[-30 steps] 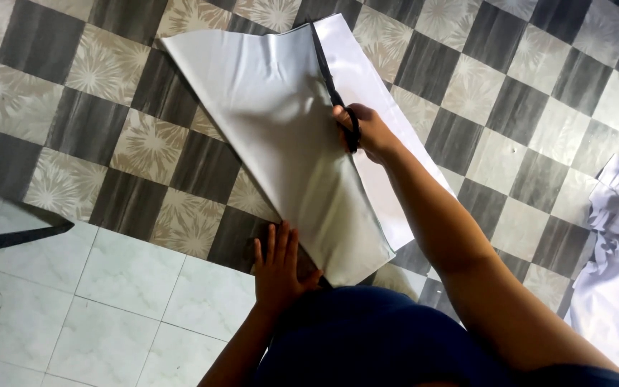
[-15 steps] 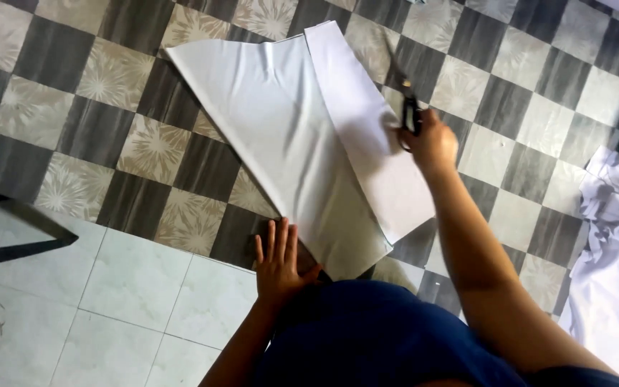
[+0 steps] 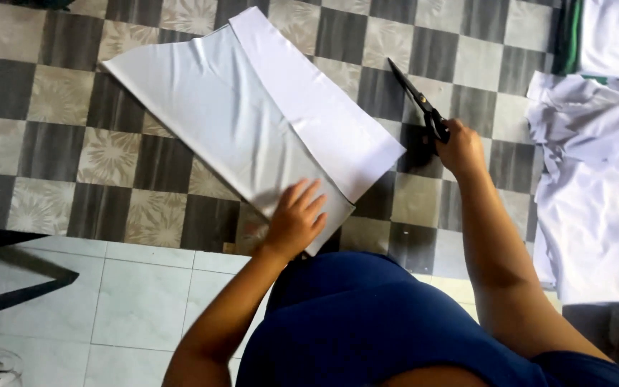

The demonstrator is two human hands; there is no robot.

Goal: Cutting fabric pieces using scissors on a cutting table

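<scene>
White fabric (image 3: 209, 115), folded or layered so that a brighter strip (image 3: 317, 107) lies along its right edge, is spread flat on the checkered floor (image 3: 51, 143) of dark and pale patterned tiles. The left hand (image 3: 296, 218) rests palm down on the near corner of the fabric, its fingers (image 3: 309, 197) spread and flat, gripping nothing (they only press the cloth against the floor). The right hand (image 3: 460, 147) is off the fabric, to its right, over bare tiles, with its fingers closed through the handles of a pair of black scissors (image 3: 417, 100). The blades are shut or nearly so and point away from the person, up and to the left, clear of the cloth's edge and not touching it.

Farther right lies a loose pile of more white cloth (image 3: 596, 179), crumpled and well apart from the spread piece, with a bit of green material (image 3: 573, 32) at the top corner. Nearer the person the floor changes to plain white tiles (image 3: 137, 301). A dark blue garment (image 3: 367, 330) covers the person's lap at the bottom of the view, and a dark object (image 3: 8, 287) casts its shape at the lower left; what it is cannot be told.
</scene>
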